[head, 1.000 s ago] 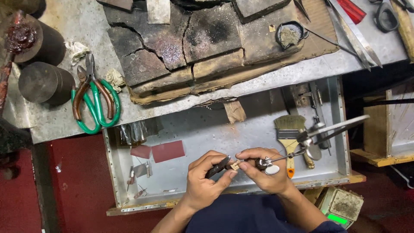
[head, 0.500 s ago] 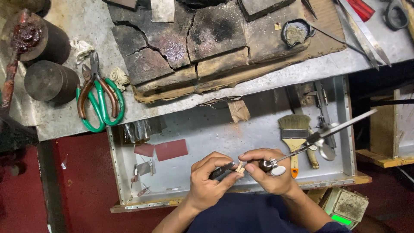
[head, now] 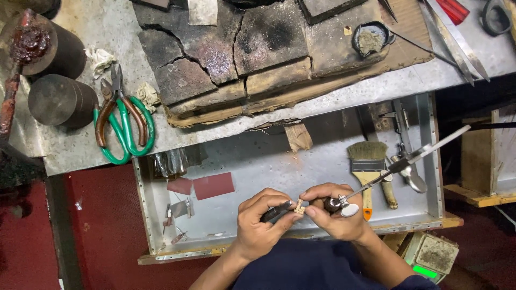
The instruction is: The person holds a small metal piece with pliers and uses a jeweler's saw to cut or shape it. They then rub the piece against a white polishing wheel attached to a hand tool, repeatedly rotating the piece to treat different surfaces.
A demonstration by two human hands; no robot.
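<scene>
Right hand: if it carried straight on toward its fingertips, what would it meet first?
The right hand points left at the small pale piece pinched between both hands; just beyond are the left hand's fingers. Depth looks shared.

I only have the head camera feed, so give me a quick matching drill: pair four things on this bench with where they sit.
1 green-handled shears
2 paintbrush
3 red sheets
4 dark cylinder

a left part of the drawer floor
b right part of the drawer
c benchtop, far left
d benchtop, beside the cracked block

Pairs: 1-d, 2-b, 3-a, 4-c
</scene>
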